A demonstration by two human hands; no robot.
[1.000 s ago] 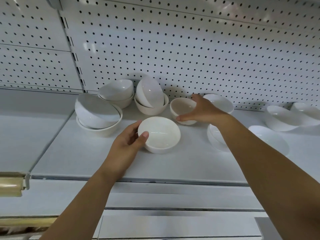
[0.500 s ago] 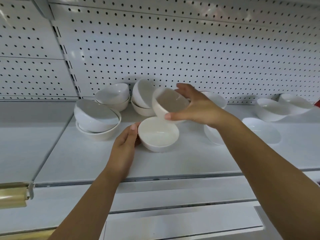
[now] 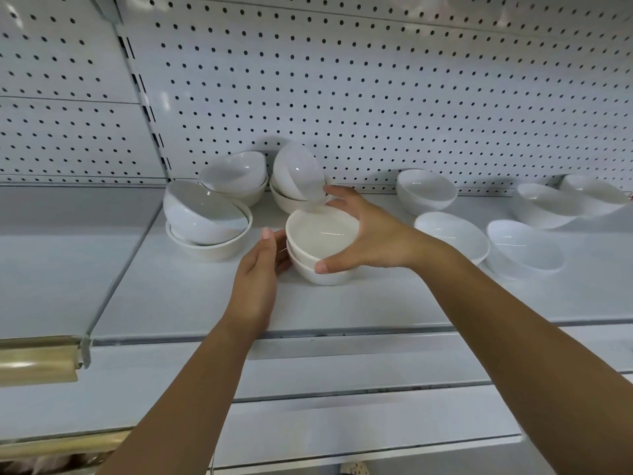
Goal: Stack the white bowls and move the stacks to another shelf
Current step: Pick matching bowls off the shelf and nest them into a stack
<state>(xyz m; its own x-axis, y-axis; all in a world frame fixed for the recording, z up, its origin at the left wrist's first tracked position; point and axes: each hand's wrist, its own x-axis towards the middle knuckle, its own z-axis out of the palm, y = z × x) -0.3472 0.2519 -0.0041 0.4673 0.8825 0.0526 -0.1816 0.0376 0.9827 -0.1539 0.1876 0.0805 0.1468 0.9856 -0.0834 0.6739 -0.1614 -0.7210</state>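
A small white bowl [image 3: 320, 234] sits nested in a second white bowl [image 3: 322, 274] on the white shelf [image 3: 191, 296], in the middle of the view. My right hand [image 3: 363, 234] grips the upper bowl, thumb on its near side and fingers round its far rim. My left hand [image 3: 262, 269] touches the left side of the lower bowl with straight fingers. Three loose pairs of white bowls stand behind and to the left: one pair at front left [image 3: 205, 221], one at the back [image 3: 236, 178], one with a tipped bowl [image 3: 298, 174].
Several more white bowls lie to the right, among them one by the pegboard [image 3: 426, 190], one nearer [image 3: 452, 234] and a tilted one [image 3: 524, 248]. A pegboard wall [image 3: 376, 97] backs the shelf. A neighbouring shelf [image 3: 68, 248] lies to the left, with a brass-coloured rail [image 3: 34, 358] at its front.
My right hand lifted the small bowl from the back and set it down into the bowl that my left hand steadies. The camera drifted a little.
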